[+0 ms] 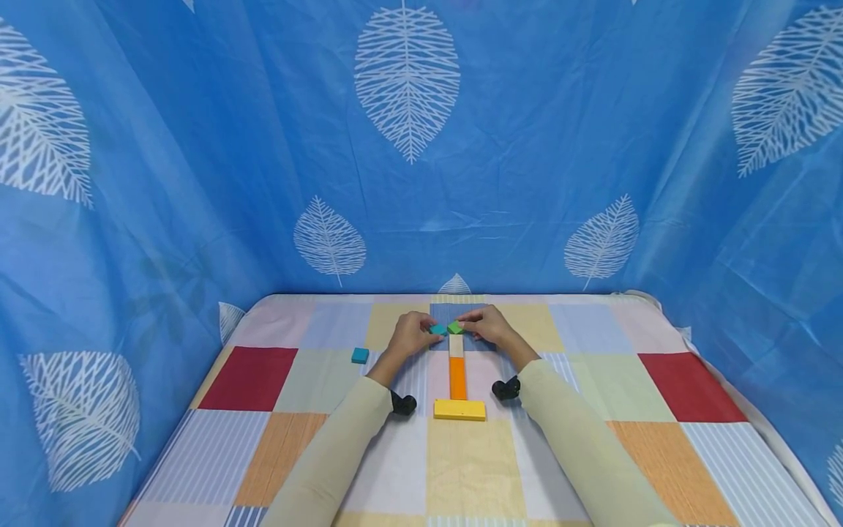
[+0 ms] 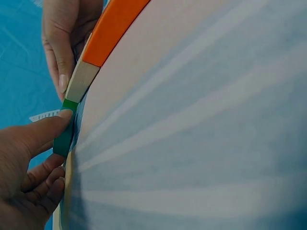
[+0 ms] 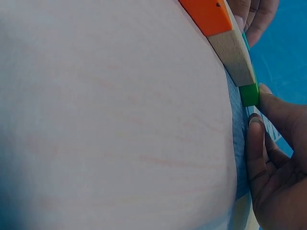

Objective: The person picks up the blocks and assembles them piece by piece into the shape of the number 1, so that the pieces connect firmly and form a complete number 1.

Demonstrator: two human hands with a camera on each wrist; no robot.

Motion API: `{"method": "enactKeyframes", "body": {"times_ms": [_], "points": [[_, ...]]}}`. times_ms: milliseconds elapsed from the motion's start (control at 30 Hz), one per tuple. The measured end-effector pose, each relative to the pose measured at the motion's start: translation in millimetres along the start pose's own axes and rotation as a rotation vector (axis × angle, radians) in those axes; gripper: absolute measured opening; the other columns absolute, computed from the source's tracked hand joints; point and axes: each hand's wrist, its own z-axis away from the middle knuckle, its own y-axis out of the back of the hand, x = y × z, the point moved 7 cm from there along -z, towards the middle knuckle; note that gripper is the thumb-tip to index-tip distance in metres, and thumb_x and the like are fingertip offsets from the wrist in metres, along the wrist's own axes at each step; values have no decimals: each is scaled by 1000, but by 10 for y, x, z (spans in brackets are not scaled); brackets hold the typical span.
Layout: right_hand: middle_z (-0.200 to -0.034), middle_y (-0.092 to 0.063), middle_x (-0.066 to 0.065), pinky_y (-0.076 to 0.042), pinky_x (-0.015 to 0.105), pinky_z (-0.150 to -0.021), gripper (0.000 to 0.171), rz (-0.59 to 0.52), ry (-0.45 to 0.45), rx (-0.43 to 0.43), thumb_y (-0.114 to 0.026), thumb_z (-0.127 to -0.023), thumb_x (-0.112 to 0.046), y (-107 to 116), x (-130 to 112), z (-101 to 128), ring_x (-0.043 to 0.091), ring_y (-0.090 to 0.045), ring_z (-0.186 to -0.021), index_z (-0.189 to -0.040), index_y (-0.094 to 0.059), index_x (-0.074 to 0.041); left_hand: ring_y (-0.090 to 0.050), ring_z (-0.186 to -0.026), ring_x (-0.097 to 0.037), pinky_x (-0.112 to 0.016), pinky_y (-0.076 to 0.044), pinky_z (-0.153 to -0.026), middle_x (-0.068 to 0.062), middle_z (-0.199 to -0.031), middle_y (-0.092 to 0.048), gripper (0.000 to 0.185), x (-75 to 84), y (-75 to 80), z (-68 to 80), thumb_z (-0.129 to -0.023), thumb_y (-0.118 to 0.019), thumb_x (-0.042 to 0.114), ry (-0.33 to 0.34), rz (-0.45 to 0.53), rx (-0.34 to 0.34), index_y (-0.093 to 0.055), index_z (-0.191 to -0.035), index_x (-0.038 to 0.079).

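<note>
My left hand [image 1: 411, 334] pinches a teal block [image 1: 438, 330] by its left end; in the left wrist view the thumb lies on that block [image 2: 63, 137]. From the other side my right hand [image 1: 490, 326] pinches a small green block [image 1: 455, 328] between thumb and fingers. The green block [image 3: 249, 95] touches the far end of a plain wooden block [image 1: 456, 345]. Nearer to me an orange block [image 1: 457, 379] continues the line, ending at a yellow block [image 1: 459, 410] laid crosswise. How far the teal block touches the green one is hard to tell.
Another teal block [image 1: 359, 356] lies apart on the patchwork cloth [image 1: 316, 380], left of my left hand. A blue curtain [image 1: 461, 241] with white leaf prints stands behind the table and along both sides. Black wrist cameras [image 1: 506, 389] sit at both sleeves.
</note>
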Motion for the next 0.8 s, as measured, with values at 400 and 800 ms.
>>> {"method": "enactKeyframes", "body": {"times_ms": [400, 800], "points": [[-105, -72, 10, -53, 26, -63, 24, 3, 12, -7, -71, -97, -18, -1, -19, 9, 17, -57, -69, -116, -77, -6, -67, -88, -22, -33, -57, -77, -11, -102, -76, 32, -81, 42, 30, -85, -84, 16, 71, 148, -46, -77, -112, 1], [-103, -72, 11, -53, 26, -63, 22, -10, 3, -2, -72, -96, -17, 5, -6, 4, 18, -57, -70, -115, -78, -6, -64, -79, -18, -29, -55, -70, -9, -94, -75, 26, -92, 42, 19, -84, -85, 13, 79, 171, -65, -79, -106, 0]]}}
